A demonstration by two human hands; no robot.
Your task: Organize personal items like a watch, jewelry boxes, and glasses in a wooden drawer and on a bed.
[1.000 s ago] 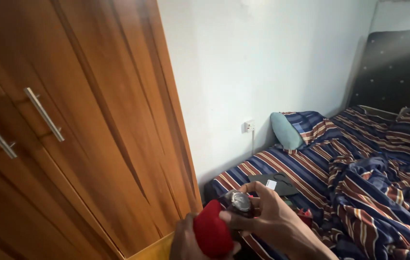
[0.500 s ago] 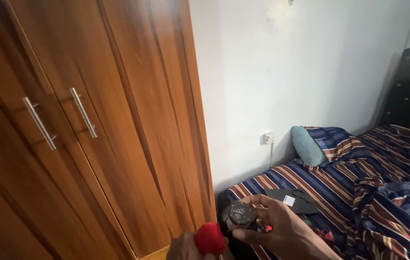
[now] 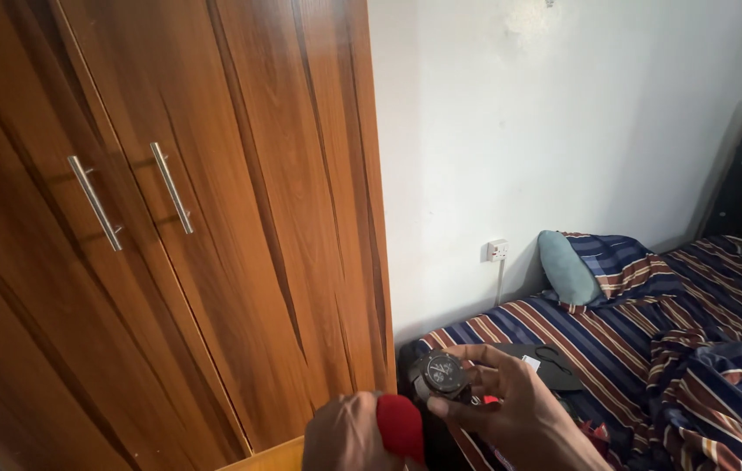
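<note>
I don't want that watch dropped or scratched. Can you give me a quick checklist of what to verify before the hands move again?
1. Right hand holds the wristwatch in a finger grip: ok.
2. Watch face in view, turned up toward the camera: ok.
3. Left hand grip on the red cloth: ok, though partly cut off by the frame edge.
4. Cloth touching the watch: cannot tell.
5. Striped bed under the watch, soft landing: ok.
6. Wardrobe doors closed: ok.
</note>
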